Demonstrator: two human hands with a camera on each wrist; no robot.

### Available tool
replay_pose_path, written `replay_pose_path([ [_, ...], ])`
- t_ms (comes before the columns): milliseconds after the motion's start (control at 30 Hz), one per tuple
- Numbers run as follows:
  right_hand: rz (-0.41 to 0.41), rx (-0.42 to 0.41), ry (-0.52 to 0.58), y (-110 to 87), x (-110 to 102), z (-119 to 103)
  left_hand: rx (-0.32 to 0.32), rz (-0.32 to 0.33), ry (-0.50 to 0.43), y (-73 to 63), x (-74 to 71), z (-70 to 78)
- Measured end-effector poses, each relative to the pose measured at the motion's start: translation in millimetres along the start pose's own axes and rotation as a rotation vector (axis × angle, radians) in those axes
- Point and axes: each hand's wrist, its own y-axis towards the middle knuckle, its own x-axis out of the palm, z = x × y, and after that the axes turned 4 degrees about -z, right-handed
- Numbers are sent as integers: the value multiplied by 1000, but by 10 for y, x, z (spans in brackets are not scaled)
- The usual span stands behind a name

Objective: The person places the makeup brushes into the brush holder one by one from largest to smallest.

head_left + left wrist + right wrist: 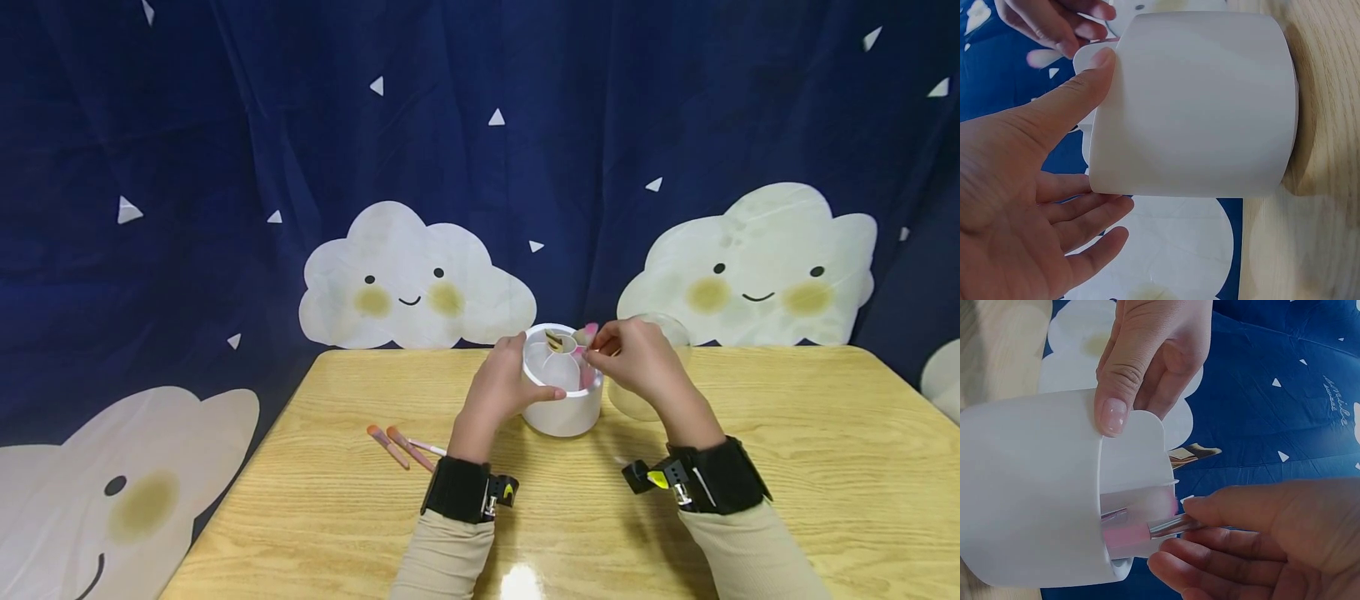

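I see my left hand point(501, 385) curled around the near left side of the white holder point(562, 392), which stands upright on the wooden table point(787, 467) towards its far edge. The left wrist view shows the thumb point(1079, 87) pressed flat on the holder's outer wall near the rim, with the other fingers lying along the opposite side, so the hand steadies the holder rather than lifting it.

My right hand point(637, 358) sits just right of the holder, over its rim. In the right wrist view its fingertips point(1210, 515) pinch the metal collar of a pink brush point(1141, 531), whose handle end is down inside one compartment of the holder. A second brush point(556, 339) with a dark head already stands in a compartment at the far side.

Two more brushes point(401, 446) lie flat on the table, left of my left wrist and well apart from the holder. A clear dome point(660, 367) sits behind my right hand.
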Motion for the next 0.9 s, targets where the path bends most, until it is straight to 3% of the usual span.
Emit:
replay_pose_path([
  [900, -61, 46, -60, 7, 51, -2, 17, -3, 9, 6, 0, -11],
])
